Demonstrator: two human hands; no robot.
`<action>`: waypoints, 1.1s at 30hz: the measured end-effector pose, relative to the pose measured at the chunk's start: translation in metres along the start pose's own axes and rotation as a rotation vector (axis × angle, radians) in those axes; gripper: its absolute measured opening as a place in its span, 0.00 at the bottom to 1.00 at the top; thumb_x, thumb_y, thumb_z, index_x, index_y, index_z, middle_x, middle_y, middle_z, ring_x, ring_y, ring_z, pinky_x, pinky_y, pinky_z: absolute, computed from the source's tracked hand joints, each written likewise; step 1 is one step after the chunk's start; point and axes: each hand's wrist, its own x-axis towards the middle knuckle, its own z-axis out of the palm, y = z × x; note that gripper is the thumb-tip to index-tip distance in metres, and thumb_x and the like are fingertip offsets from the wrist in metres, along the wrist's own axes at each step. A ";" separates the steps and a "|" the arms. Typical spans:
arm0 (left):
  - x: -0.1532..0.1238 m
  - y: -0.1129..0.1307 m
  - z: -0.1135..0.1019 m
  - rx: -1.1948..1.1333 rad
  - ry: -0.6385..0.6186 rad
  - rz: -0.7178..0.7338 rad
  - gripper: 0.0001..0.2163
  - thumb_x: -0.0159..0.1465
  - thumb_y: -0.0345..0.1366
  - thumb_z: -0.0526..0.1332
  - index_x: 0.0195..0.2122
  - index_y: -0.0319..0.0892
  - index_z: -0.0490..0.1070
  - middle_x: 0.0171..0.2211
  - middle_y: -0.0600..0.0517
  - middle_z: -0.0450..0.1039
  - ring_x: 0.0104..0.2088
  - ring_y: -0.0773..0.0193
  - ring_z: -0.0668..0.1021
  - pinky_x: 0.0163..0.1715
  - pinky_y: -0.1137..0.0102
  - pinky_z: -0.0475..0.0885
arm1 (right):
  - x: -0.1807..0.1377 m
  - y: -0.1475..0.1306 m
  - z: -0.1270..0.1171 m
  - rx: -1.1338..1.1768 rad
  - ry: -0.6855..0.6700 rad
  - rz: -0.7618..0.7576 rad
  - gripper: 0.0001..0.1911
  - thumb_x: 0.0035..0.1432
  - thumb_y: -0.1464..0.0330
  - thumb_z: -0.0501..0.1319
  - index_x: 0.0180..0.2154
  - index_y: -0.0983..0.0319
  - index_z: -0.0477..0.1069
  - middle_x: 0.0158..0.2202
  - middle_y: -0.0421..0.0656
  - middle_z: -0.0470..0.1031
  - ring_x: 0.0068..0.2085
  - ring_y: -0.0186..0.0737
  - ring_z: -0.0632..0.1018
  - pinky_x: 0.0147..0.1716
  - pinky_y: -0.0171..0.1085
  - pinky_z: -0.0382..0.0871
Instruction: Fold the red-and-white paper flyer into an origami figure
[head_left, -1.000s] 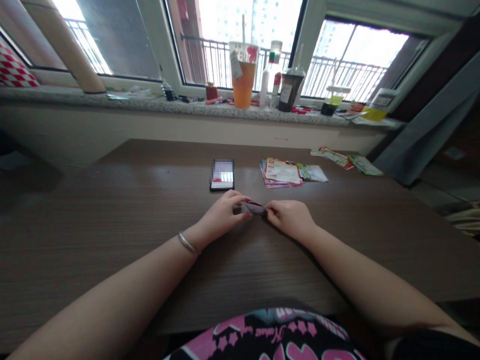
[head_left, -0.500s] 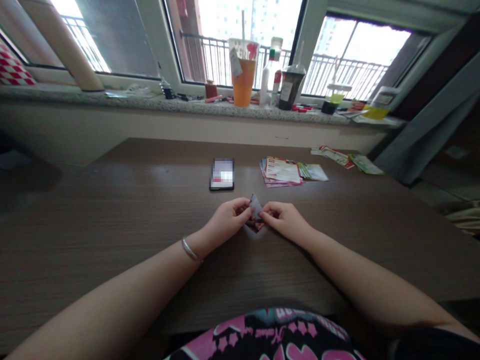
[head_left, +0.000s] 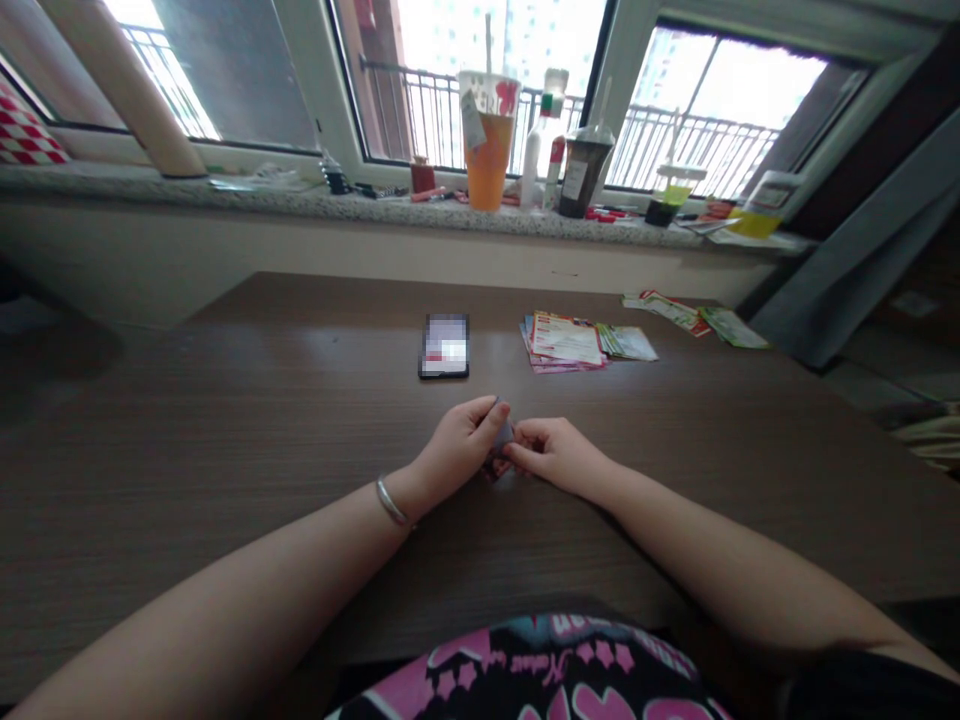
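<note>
My left hand (head_left: pixel 457 445) and my right hand (head_left: pixel 551 452) meet over the middle of the dark wooden table (head_left: pixel 225 430). Between their pinched fingertips sits a small folded piece of paper (head_left: pixel 502 437), grey with red print, mostly hidden by the fingers. Both hands are closed on it, thumbs and forefingers pressing it just above the tabletop. A silver bangle (head_left: pixel 393 502) circles my left wrist.
A phone (head_left: pixel 445 346) lies face up beyond the hands. A stack of printed leaflets (head_left: pixel 564 342) lies to its right, with more leaflets (head_left: pixel 694 318) at the far right edge. The windowsill (head_left: pixel 300 205) carries an orange drink cup (head_left: pixel 487 145), bottles and other cups.
The hands have drawn closer together. The paper, held flat between them a second ago, then tipped up into a peak, is now squeezed small and largely covered by my fingers.
</note>
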 end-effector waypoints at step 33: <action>0.007 -0.020 -0.001 -0.139 -0.209 -0.087 0.16 0.63 0.49 0.56 0.33 0.38 0.68 0.23 0.54 0.70 0.21 0.70 0.70 0.22 0.75 0.65 | 0.006 0.019 -0.004 0.273 0.014 0.039 0.19 0.59 0.52 0.55 0.28 0.62 0.66 0.17 0.33 0.60 0.20 0.30 0.62 0.20 0.31 0.54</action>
